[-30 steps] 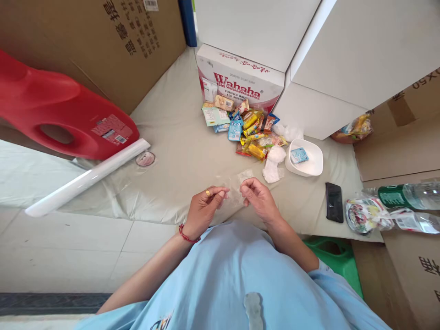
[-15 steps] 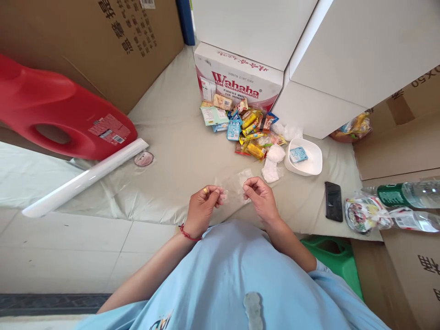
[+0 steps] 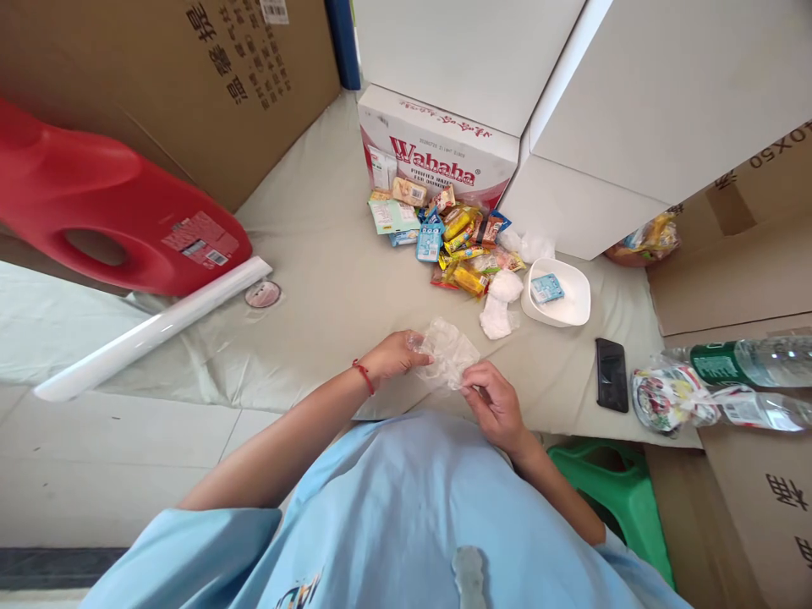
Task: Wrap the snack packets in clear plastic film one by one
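Between my hands, close to the table's front edge, is a crumpled clear plastic bag [image 3: 447, 345]. My left hand [image 3: 398, 355] is closed on its left side, thumb on top. The fingertips of my right hand [image 3: 495, 401] pinch its lower right edge. Beyond the bag lies a heap of small wrapped snacks [image 3: 462, 245], in yellow, blue and other wrappers. A white bundle of thin plastic [image 3: 497, 315] rests just right of the heap. The white square bowl [image 3: 576, 306] beside it has a blue packet [image 3: 546, 288] inside.
A black phone [image 3: 612, 375] and plastic bottles [image 3: 761, 362] lie on the right. A Wahaha carton [image 3: 437, 152] stands behind the snacks. To the left are a red jug [image 3: 127, 203], a white roll [image 3: 158, 328] and a round pink-labelled item [image 3: 262, 293]. A green stool [image 3: 640, 499] is below right.
The plastic bag, stretched thin between my fingertips before, is now bunched and more opened out. My left hand has turned and reaches further over it; my right hand has moved slightly lower.
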`<state>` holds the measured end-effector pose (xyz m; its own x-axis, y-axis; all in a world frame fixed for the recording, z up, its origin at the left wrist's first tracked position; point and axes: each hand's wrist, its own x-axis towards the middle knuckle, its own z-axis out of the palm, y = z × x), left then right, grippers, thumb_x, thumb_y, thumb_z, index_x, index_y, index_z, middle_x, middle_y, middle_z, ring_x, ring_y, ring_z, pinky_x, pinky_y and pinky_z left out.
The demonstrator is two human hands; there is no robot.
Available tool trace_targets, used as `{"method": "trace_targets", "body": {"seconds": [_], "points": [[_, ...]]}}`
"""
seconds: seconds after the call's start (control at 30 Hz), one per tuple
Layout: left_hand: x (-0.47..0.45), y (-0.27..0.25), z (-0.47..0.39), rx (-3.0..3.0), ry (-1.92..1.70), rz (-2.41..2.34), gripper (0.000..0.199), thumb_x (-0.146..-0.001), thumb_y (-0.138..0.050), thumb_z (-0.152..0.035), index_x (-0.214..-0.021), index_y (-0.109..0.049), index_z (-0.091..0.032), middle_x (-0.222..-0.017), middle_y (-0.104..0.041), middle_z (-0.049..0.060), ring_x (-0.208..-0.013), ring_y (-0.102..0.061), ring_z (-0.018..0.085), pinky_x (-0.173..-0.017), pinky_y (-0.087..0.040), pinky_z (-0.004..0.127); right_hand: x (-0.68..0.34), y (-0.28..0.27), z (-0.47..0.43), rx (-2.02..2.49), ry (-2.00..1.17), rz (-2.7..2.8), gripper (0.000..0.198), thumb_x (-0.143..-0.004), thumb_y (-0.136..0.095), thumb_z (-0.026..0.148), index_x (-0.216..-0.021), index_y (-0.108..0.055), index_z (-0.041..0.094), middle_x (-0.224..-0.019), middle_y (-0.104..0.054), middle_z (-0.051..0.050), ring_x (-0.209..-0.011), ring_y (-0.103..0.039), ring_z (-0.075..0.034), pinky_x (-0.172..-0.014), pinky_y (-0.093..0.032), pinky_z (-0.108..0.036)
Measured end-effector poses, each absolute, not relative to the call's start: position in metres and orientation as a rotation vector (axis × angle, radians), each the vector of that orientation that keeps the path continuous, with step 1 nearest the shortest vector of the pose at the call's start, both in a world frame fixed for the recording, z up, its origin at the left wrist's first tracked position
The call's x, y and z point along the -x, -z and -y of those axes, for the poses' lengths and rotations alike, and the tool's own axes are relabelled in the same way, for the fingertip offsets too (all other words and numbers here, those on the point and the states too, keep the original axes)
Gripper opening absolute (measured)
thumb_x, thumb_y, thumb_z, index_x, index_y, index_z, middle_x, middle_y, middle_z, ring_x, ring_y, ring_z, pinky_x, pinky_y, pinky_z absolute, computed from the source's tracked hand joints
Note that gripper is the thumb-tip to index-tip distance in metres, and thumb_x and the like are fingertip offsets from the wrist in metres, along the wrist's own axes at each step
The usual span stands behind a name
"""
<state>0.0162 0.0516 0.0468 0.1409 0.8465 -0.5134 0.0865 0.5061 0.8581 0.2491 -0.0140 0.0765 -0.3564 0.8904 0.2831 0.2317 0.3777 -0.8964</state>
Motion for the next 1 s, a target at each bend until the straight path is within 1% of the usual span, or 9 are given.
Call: {"method": "trace_targets", "body": {"seconds": [0.23,0.33,0.4,0.47,0.5,0.57,0.67,0.83,1.0], "points": [[-0.02,-0.071,-0.034,-1.026,-1.004,-1.351,0.036,-0.072,-0.075,-0.036,-0.1,-0.06,-0.021,-0.068,-0.045,-0.009,-0.059,-0.043,0.009,-0.058,-0.037,0.023,-0.324,-0.066,0.023,1.428,-1.485,1.669,0.033,-0.1,-0.057,0.054,-0.098,-0.065,0.022,-0.092,-0.067,-0.005,-0.08,-0.062,-0.018,-0.074,-0.054,-0.032],[-0.028,-0.087,-0.017,-1.282,-0.958,-1.315,0.026,-0.081,-0.069,-0.034,-0.103,-0.062,-0.022,-0.067,-0.046,-0.007,-0.06,-0.043,0.01,-0.059,-0.037,0.023,-0.33,-0.069,0.001,1.486,-1.315,1.569,0.049,-0.098,-0.053,0.065,-0.122,-0.063,0.023,-0.119,-0.068,-0.011,-0.109,-0.066,-0.024,-0.093,-0.056,-0.04],[-0.034,-0.093,-0.008,-1.402,-0.896,-1.285,0.022,-0.085,-0.066,-0.034,-0.103,-0.064,-0.022,-0.067,-0.047,-0.007,-0.059,-0.043,0.01,-0.059,-0.036,0.024,-0.313,-0.072,-0.018,1.391,-1.216,1.595,0.065,-0.091,-0.063,0.069,-0.138,-0.056,0.025,-0.142,-0.059,-0.014,-0.131,-0.057,-0.028,-0.111,-0.048,-0.045],[-0.038,-0.095,-0.001,-1.459,-0.859,-1.265,0.021,-0.087,-0.064,-0.034,-0.104,-0.065,-0.022,-0.066,-0.049,-0.007,-0.058,-0.043,0.01,-0.059,-0.035,0.024,-0.284,-0.07,-0.037,1.291,-1.221,1.673,0.082,-0.079,-0.077,0.069,-0.144,-0.052,0.025,-0.147,-0.056,-0.014,-0.136,-0.054,-0.028,-0.117,-0.041,-0.047],[-0.039,-0.096,0.001,-1.465,-0.857,-1.266,0.021,-0.088,-0.064,-0.035,-0.105,-0.065,-0.022,-0.066,-0.05,-0.007,-0.058,-0.043,0.01,-0.059,-0.036,0.024,-0.268,-0.067,-0.046,1.247,-1.259,1.697,0.084,-0.074,-0.082,0.067,-0.142,-0.054,0.024,-0.141,-0.061,-0.013,-0.131,-0.058,-0.027,-0.116,-0.043,-0.046],[-0.036,-0.095,0.005,-1.43,-0.899,-1.312,0.024,-0.088,-0.066,-0.038,-0.106,-0.066,-0.023,-0.067,-0.053,-0.006,-0.059,-0.046,0.011,-0.06,-0.037,0.024,-0.238,-0.06,-0.058,1.182,-1.38,1.663,0.064,-0.078,-0.079,0.063,-0.125,-0.064,0.023,-0.112,-0.071,-0.006,-0.106,-0.066,-0.022,-0.102,-0.052,-0.041],[-0.017,-0.089,0.014,-1.261,-1.067,-1.533,0.03,-0.085,-0.07,-0.044,-0.107,-0.065,-0.024,-0.071,-0.055,-0.005,-0.062,-0.051,0.013,-0.062,-0.041,0.025,-0.212,-0.048,-0.067,1.197,-1.484,1.444,0.039,-0.086,-0.069,0.059,-0.093,-0.066,0.021,-0.076,-0.062,0.002,-0.072,-0.059,-0.014,-0.074,-0.055,-0.03],[0.04,-0.056,0.042,-1.051,-1.046,-1.971,0.043,-0.079,-0.07,-0.053,-0.108,-0.062,-0.023,-0.084,-0.061,0.0,-0.074,-0.06,0.018,-0.074,-0.051,0.033,-0.211,-0.041,-0.071,1.347,-1.431,1.042,0.039,-0.077,-0.07,0.059,-0.086,-0.058,0.023,-0.07,-0.055,0.005,-0.061,-0.057,-0.013,-0.048,-0.048,-0.022],[0.067,-0.04,0.054,-1.401,-0.768,-2.079,0.061,-0.072,-0.071,-0.053,-0.121,-0.062,-0.018,-0.124,-0.063,0.016,-0.119,-0.061,0.036,-0.104,-0.05,0.055,-0.215,-0.047,-0.068,1.35,-1.464,1.093,0.037,-0.082,-0.068,0.059,-0.085,-0.055,0.024,-0.055,-0.047,0.01,-0.043,-0.049,-0.011,-0.037,-0.036,-0.021]]}}
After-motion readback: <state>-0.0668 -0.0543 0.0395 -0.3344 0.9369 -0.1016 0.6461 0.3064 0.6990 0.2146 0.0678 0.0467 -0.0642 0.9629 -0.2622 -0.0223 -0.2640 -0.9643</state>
